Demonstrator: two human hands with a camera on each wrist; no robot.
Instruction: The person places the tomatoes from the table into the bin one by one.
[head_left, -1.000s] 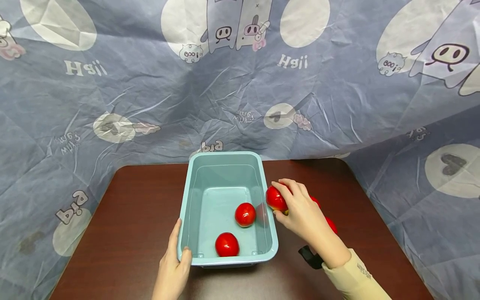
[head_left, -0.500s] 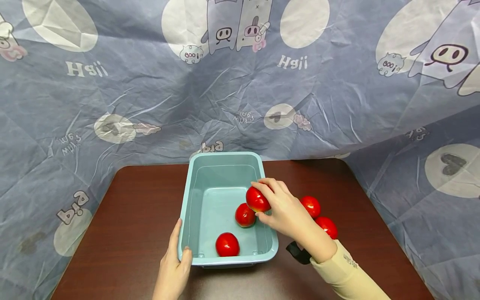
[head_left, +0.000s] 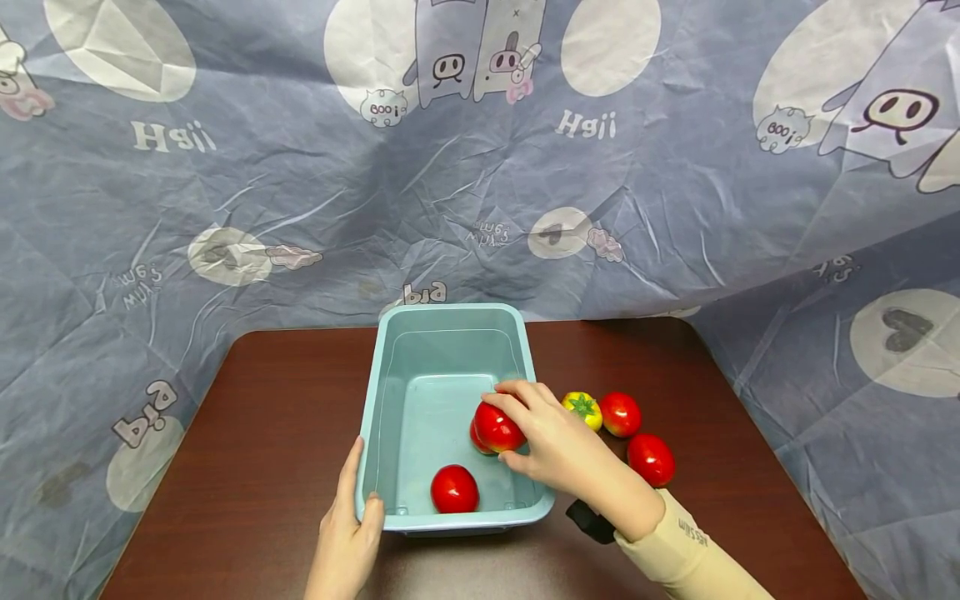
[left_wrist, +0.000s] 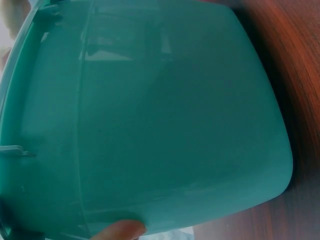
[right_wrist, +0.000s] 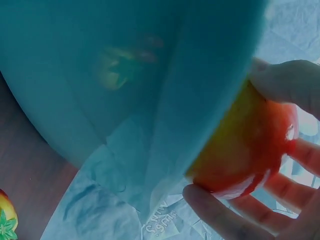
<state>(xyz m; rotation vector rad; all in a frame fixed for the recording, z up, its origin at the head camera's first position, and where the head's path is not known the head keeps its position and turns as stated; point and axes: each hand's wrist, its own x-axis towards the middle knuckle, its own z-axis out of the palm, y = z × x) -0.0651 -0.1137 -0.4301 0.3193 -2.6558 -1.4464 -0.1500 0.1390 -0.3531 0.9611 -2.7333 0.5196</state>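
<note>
A light teal plastic bin (head_left: 450, 342) stands on the table. My left hand (head_left: 343, 525) grips its near left corner, thumb at the rim and fingers along the outer wall. In the left wrist view, the bin's wall (left_wrist: 175, 125) fills most of the frame. Over the bin's right half, my right hand (head_left: 562, 442) holds a glossy red tomato (head_left: 501, 430) between thumb and fingers. The right wrist view shows this tomato's yellowish side (right_wrist: 245, 145). Behind it, a second tomato (head_left: 478, 440) in the bin is mostly hidden. Another tomato (head_left: 454, 489) lies near the bin's front wall.
Right of the bin, a yellow-topped tomato (head_left: 582, 410) with a green calyx and two red ones (head_left: 621, 414) lie on the dark brown table (head_left: 292, 417). A grey-blue printed cloth (head_left: 337, 192) hangs behind the table. A black band (head_left: 590, 522) is by my right wrist.
My right hand has carried its tomato leftward over the bin's right rim, then lower into the bin. The tomatoes on the table came into fuller view. My left hand stayed on the bin.
</note>
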